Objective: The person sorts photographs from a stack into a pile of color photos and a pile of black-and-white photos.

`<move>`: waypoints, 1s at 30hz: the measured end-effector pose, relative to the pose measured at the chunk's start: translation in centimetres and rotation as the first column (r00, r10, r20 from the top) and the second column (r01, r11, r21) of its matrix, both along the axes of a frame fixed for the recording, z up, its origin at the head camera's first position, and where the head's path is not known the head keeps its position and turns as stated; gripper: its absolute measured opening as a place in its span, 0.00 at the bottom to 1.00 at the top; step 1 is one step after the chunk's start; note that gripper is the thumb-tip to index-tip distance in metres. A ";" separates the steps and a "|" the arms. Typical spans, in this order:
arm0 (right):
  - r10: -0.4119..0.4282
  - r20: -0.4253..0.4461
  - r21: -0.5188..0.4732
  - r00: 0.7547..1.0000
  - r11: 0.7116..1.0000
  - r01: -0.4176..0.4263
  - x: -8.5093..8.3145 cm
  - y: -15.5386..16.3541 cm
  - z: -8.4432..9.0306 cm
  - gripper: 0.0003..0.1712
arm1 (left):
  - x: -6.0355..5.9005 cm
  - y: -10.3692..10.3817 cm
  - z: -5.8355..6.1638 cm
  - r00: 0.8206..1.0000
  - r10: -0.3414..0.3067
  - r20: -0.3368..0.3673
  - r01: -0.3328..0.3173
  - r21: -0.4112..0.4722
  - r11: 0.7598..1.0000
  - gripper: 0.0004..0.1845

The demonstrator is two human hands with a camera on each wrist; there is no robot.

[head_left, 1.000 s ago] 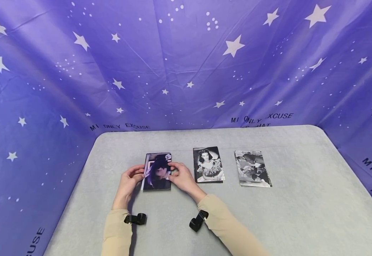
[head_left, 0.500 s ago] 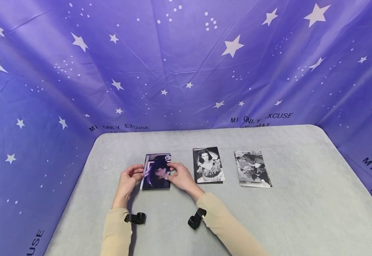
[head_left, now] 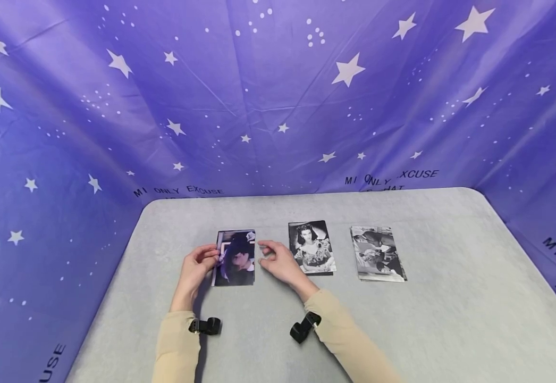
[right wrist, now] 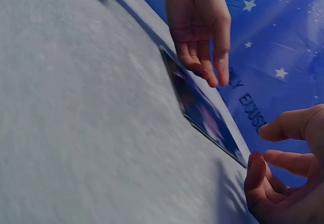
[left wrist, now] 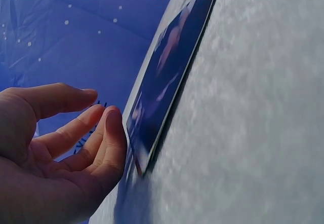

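A stack of photos (head_left: 236, 260) lies flat on the left part of the table, its top print dark purple with a person in a hat. Beside its left edge is my left hand (head_left: 198, 270), fingers loosely bent. In the left wrist view, the left fingertips (left wrist: 114, 120) sit at the stack's edge; whether they touch it I cannot tell. My right hand (head_left: 281, 265) hovers just off the stack's right side, thumb and fingers apart, with nothing between them. The right wrist view has the right hand (right wrist: 293, 168) close to one corner of the stack.
A second stack of photos (head_left: 312, 247), topped by a black-and-white portrait, lies close to the right hand. Farther right is a third black-and-white stack (head_left: 378, 254), slightly fanned. A purple starry curtain (head_left: 259, 96) hangs behind the grey table (head_left: 402, 330).
My right hand has let go of the left stack's right edge and moved a little to the right. The left hand has barely shifted, and the other stacks are where they were.
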State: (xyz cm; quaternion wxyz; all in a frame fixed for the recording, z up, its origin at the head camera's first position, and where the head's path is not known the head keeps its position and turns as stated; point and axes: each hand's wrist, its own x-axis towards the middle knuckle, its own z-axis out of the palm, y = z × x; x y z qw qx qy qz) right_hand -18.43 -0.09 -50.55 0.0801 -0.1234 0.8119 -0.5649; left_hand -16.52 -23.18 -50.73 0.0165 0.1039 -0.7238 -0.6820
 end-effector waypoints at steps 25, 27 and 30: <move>-0.128 0.013 -0.084 0.992 0.988 0.129 -0.4 8.9 1.3 0.19 | -1.1 5.5 0.6 0.993 -0.109 -0.045 0.112 0.065 0.992 0.19; -0.146 0.012 -0.060 0.989 0.987 0.146 -0.4 9.5 1.5 0.19 | -1.2 5.9 0.7 0.992 -0.117 -0.039 0.119 0.068 0.991 0.19; -0.161 0.013 -0.027 0.987 0.987 0.161 -0.4 10.3 1.6 0.20 | -1.3 6.5 0.7 0.991 -0.131 -0.034 0.133 0.061 0.989 0.19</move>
